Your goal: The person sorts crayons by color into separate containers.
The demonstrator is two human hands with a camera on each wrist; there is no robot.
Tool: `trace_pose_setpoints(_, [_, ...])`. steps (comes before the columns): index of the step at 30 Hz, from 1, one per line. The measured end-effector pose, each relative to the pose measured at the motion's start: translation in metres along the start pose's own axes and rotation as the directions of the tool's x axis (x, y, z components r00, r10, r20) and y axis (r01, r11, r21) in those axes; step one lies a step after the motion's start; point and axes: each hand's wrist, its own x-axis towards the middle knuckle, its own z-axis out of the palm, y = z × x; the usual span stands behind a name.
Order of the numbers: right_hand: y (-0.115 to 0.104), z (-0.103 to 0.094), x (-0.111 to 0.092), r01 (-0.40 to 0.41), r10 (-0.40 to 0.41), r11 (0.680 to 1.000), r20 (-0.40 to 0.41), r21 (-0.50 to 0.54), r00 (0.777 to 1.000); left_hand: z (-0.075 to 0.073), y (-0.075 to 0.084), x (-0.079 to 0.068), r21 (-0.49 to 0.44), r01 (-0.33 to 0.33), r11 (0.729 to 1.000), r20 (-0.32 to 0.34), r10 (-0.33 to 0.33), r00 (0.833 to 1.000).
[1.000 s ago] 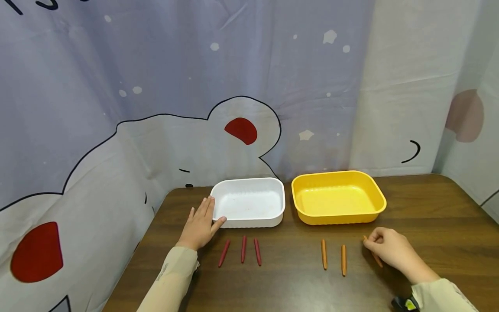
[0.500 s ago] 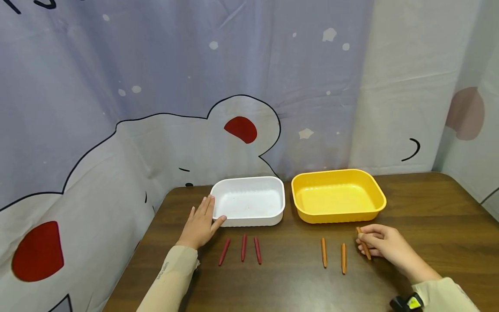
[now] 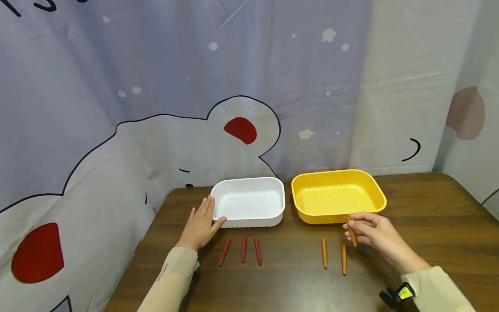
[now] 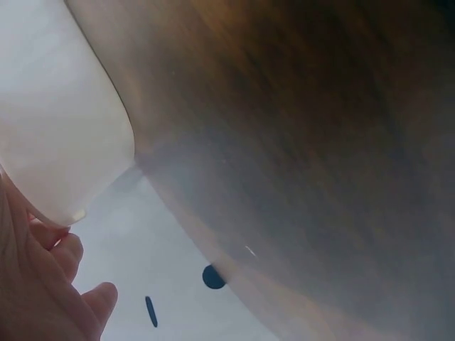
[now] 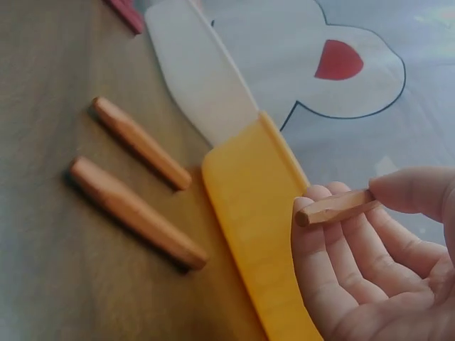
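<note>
My right hand (image 3: 376,236) pinches an orange crayon (image 3: 352,232) between thumb and fingers, at the front right of the yellow tray (image 3: 339,219). In the right wrist view that crayon (image 5: 338,208) lies across the fingertips with the thumb on one end. Two more orange crayons lie on the table to the left of this hand, one (image 3: 324,253) slightly farther back than the other (image 3: 344,259). My left hand (image 3: 198,225) rests with extended fingers against the left side of the white tray (image 3: 249,223). Three dark red crayons (image 3: 243,249) lie in front of the white tray.
Both trays stand side by side at the back of the brown wooden table (image 3: 296,286), with a narrow gap between them. Behind the table hangs a printed curtain (image 3: 312,86). A dark device (image 3: 397,297) is strapped at the right wrist.
My right hand has picked the third orange crayon up from the table and carried it left and back to the yellow tray's front side. The left hand stays put.
</note>
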Motion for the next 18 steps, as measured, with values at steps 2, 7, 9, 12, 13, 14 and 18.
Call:
trace_pose_setpoints(2, [-0.004,0.002,0.002,0.022,-0.022,1.0,0.007,0.016,1.0,0.0,0.0,-0.001,-0.001,0.001,1.0,0.002,-0.001,1.0])
trace_pose_setpoints(7, [-0.015,0.006,0.011,0.043,-0.043,0.999,0.007,0.021,0.999,0.0,0.0,-0.001,-0.002,0.006,1.0,0.006,-0.006,1.0])
trace_pose_setpoints(9, [-0.018,0.007,0.016,0.049,-0.05,0.998,0.01,0.032,0.999,0.0,-0.001,-0.001,-0.003,0.006,1.0,0.006,-0.006,1.0])
trace_pose_setpoints(12, [-0.023,0.008,0.023,0.055,-0.056,0.997,0.016,0.056,0.998,0.0,0.0,-0.001,0.001,0.004,1.0,0.01,-0.004,1.0])
trace_pose_setpoints(13, [-0.025,0.008,0.025,0.054,-0.056,0.997,0.02,0.06,0.998,0.0,0.0,-0.001,0.003,0.003,1.0,0.01,-0.003,1.0])
trace_pose_setpoints(14, [-0.026,0.008,0.028,0.053,-0.054,0.997,0.02,0.061,0.998,0.0,-0.001,-0.001,0.005,0.0,1.0,0.011,0.0,1.0])
trace_pose_setpoints(18, [-0.033,0.01,0.038,0.033,-0.034,0.998,0.019,0.056,0.999,0.001,-0.001,0.0,0.016,-0.013,1.0,0.003,0.013,1.0])
